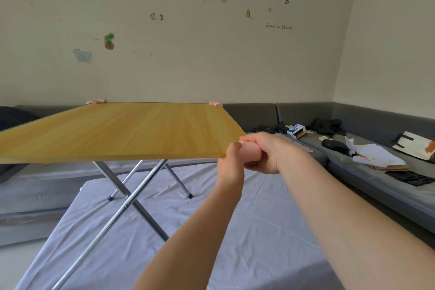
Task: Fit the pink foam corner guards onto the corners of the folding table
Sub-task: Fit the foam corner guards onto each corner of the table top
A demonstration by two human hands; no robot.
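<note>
A pink guard (252,152) sits at the table's (117,132) near right corner, both hands wrapped round it: left hand (231,162) from below, right hand (264,153) from the right. Two more guards, (96,101) and (215,103), cap the far corners. Pushed unevenly, the soft foam could likely seat crooked or slip off.

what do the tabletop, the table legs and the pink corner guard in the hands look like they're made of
Tabletop: probably laminated board with a wood-grain print, smooth and matte, thin edge. Table legs: metal tubing, shiny silver with dark foot caps. Pink corner guard: seemingly soft foam, matte with rounded edges, gripped by the left hand and right hand.
</note>
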